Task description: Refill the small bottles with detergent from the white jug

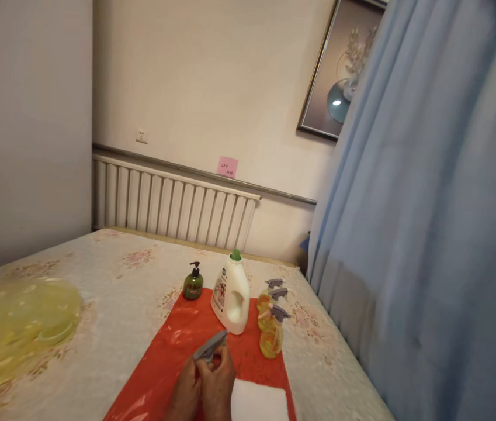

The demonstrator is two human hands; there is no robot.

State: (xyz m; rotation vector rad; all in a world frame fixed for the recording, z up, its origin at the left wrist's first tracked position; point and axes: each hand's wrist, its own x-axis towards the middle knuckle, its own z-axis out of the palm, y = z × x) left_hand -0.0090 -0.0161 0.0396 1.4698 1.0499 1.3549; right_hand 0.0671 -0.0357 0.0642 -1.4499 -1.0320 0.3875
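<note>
At the far left, a yellow plastic bag is seen lying crumpled on the flowered bedspread. Further right, a red plastic sheet is spread over the bedspread, and at its far edge a small dark green pump bottle is set upright. At the bottom middle, both hands are raised close together over the red sheet: the left hand is curled, with its fingertips at the base of a grey spray trigger, and the right hand is closed around the same part from the other side, so that the trigger is pinched between the two and its nozzle is pointed up and to the right. What lies below the trigger is hidden by the fingers. Just beyond the hands, a white jug with a green cap is stood on the sheet. To its right, three yellow spray bottles with grey triggers are grouped, just beside one another. A folded white cloth is laid near the right hand at the lower edge. A blue curtain is hung along the right side.
</note>
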